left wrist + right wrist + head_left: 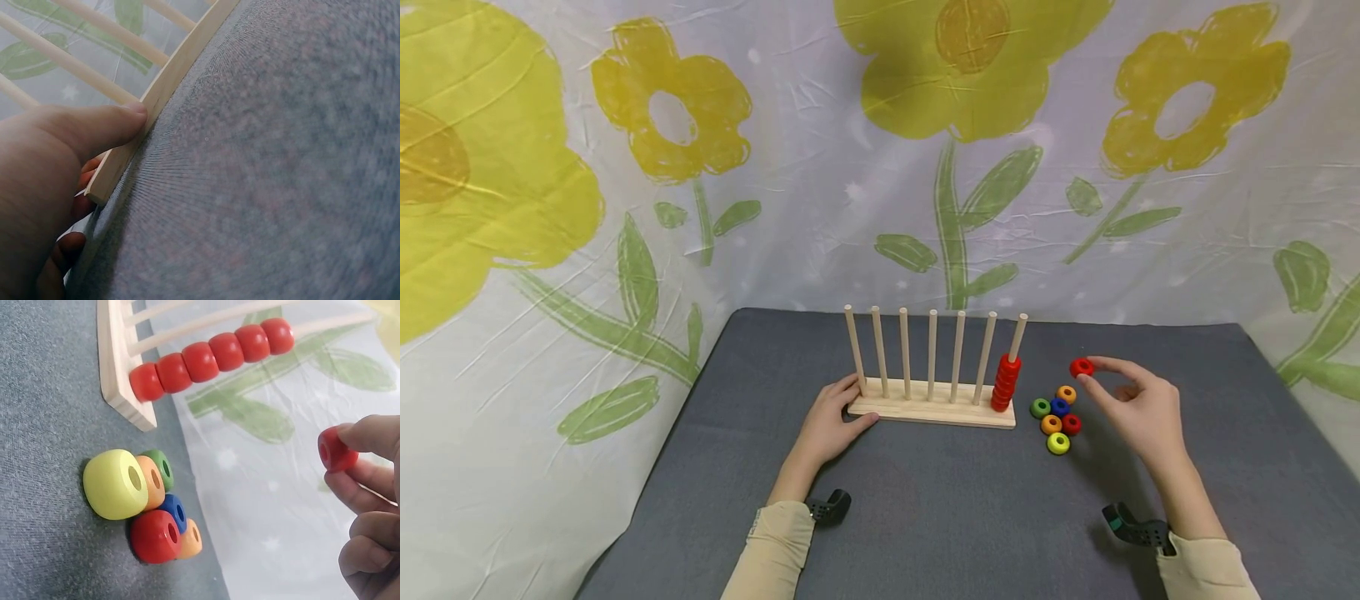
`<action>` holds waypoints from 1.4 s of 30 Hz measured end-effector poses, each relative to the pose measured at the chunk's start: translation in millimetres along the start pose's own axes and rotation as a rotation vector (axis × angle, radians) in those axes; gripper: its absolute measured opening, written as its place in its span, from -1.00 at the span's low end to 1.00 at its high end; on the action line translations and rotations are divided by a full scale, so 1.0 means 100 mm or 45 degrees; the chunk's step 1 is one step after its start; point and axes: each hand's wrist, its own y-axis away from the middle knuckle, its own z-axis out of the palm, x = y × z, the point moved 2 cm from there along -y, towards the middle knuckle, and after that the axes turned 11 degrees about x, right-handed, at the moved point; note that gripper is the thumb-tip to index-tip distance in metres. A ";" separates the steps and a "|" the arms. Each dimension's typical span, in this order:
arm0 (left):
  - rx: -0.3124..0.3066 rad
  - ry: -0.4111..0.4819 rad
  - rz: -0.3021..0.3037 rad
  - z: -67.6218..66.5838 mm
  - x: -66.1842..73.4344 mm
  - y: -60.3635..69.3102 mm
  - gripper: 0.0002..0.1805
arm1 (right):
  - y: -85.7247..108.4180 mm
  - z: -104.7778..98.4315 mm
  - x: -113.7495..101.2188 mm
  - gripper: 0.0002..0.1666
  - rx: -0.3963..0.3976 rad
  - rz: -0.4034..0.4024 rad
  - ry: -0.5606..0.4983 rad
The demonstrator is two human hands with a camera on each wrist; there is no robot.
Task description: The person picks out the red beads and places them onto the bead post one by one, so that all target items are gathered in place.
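Observation:
A wooden peg rack (pixel 947 413) stands on the table, its upright dowels in a row along a flat base. Several red beads (pixel 1006 383) are stacked on the rightmost dowel, whose top stays bare. My left hand (pixel 831 423) holds the left end of the base, thumb on the front edge and fingers behind it. Between thumb and fingertips, my right hand (pixel 1142 410) pinches a red bead (pixel 337 452) in the air, right of the rack. Below that bead lies a group of loose beads, among them a yellow bead (pixel 115 484) and a green bead (pixel 1040 407).
Also in the loose group are a blue bead (pixel 1060 407), another red bead (pixel 1071 424) and two orange beads. A dark grey cloth covers the table (pixel 940 517). Behind it hangs a white sheet (pixel 812 208) printed with yellow flowers.

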 end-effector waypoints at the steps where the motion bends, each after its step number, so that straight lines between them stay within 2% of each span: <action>1: 0.000 -0.001 0.000 0.00 0.00 0.00 -0.24 | 0.00 0.01 0.00 -0.61 -0.006 -0.001 0.002; 12: 0.006 0.002 0.010 0.01 0.01 0.00 -0.24 | 0.04 0.08 -0.05 -0.58 -0.058 -0.020 0.040; 18: 0.010 0.011 0.007 0.01 0.01 0.01 -0.24 | 0.06 0.10 -0.13 -0.61 -0.082 -0.022 -0.001; 26: 0.010 0.008 0.006 -0.01 0.01 0.01 -0.24 | 0.08 0.16 -0.19 -0.63 -0.091 -0.085 -0.076; 42: 0.007 -0.004 0.006 0.00 0.00 0.00 -0.23 | 0.13 0.18 -0.35 -0.64 -0.096 -0.149 -0.103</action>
